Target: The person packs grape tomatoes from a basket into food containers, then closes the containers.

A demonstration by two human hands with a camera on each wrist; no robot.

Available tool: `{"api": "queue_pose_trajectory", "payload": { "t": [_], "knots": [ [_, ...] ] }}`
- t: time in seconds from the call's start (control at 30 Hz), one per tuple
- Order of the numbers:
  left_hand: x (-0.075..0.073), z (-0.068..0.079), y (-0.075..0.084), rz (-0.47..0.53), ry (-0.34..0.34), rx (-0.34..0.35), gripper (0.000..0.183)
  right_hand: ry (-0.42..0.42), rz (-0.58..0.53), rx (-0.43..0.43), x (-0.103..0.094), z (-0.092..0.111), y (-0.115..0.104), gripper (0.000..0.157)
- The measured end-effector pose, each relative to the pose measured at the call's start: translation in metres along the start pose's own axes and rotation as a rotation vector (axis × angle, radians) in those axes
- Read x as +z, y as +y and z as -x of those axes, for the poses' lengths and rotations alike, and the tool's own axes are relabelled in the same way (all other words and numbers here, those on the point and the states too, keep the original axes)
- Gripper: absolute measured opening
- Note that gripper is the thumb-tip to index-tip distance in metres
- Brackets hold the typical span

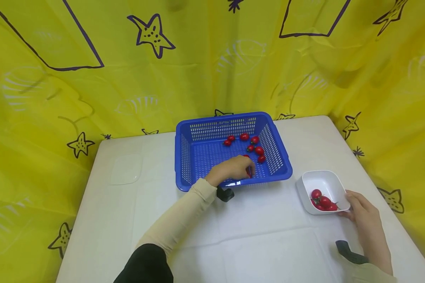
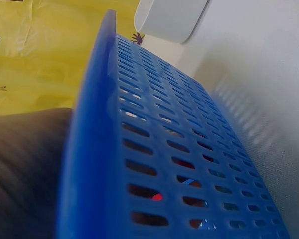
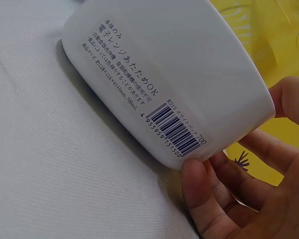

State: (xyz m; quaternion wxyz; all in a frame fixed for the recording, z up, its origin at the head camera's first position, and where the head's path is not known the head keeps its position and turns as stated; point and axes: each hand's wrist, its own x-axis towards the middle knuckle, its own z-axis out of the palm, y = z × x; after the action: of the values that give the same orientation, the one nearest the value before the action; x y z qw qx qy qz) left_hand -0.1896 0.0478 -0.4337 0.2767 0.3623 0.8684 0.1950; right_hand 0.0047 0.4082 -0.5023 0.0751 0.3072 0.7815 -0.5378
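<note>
My left hand (image 1: 233, 168) reaches over the near rim of a blue plastic basket (image 1: 182, 157), its fingers curled down inside round a red cherry tomato (image 1: 248, 171). Several more cherry tomatoes (image 1: 259, 150) lie on the basket floor, mostly toward the right. In the left wrist view the slotted basket wall (image 2: 164, 124) hides the fingertips. My right hand (image 1: 366, 216) grips the right corner of a white square container (image 1: 327, 182), tilted on the table. Several cherry tomatoes (image 1: 324, 202) are gathered at its near side. Its printed label (image 3: 149, 94) shows in the right wrist view.
A translucent lid (image 1: 125, 169) lies on the left of the white-covered table (image 1: 255, 243). Yellow patterned curtains (image 1: 198, 74) hang behind the table and along both sides. The container stands to the right of the basket, a short gap between them.
</note>
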Motion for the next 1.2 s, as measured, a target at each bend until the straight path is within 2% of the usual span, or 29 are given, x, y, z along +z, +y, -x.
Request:
{"api": "queue_pose_trajectory", "payload": {
  "t": [0.2,0.4,0.67,0.8,1.2],
  "knots": [
    [-0.002,0.007,0.001,0.011,0.078,0.047,0.022,-0.005,0.005,0.002,0.0,0.0,0.0,0.071],
    [-0.001,0.014,0.006,0.021,0.196,0.094,0.025,0.0,0.02,0.003,0.0,0.0,-0.001,0.072],
    [0.0,0.019,0.013,0.013,0.321,0.231,0.026,-0.008,-0.007,0.003,0.001,0.0,0.0,0.069],
    [0.0,0.023,0.018,0.054,0.343,0.273,0.026,-0.009,-0.008,0.002,0.001,0.0,0.0,0.07],
    [0.005,0.028,0.043,0.126,0.346,0.361,0.026,-0.004,0.001,0.021,0.002,0.001,-0.004,0.071]
  ]
}}
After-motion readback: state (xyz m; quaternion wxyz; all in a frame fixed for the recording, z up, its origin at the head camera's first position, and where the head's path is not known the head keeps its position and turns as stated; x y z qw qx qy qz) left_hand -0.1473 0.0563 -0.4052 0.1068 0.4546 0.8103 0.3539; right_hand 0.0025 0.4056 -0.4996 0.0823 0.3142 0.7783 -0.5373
